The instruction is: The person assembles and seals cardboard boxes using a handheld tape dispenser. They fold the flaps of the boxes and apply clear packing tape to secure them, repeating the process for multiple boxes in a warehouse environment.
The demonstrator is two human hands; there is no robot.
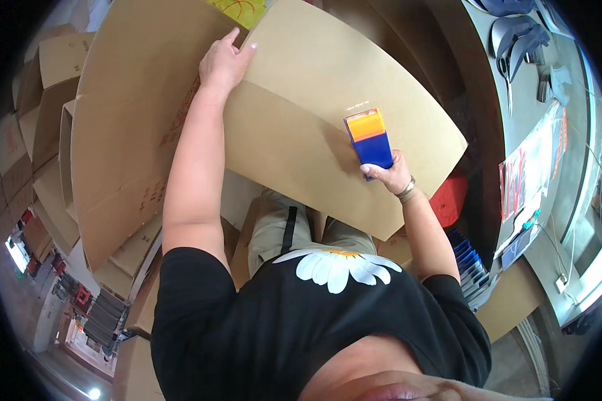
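A large brown cardboard box lies in front of me, its wide panel [314, 93] facing up and its near edge above my lap. My left hand [224, 63] rests at the panel's far left edge, with thumb and index finger spread apart. The other left fingers are mostly hidden. My right hand [391, 174] is closed around a blue and orange tape dispenser [373, 144]. The dispenser is over the right part of the panel, its orange end pointing away from me. Whether it touches the cardboard I cannot tell.
A tall cardboard sheet [127, 120] stands to the left of the panel. Stacked cartons [53, 140] fill the far left. On the right is a grey worktop [522, 93] with scissors [505, 67] and plastic-wrapped sheets [525, 167]. A red object [449, 198] sits beneath the panel's right corner.
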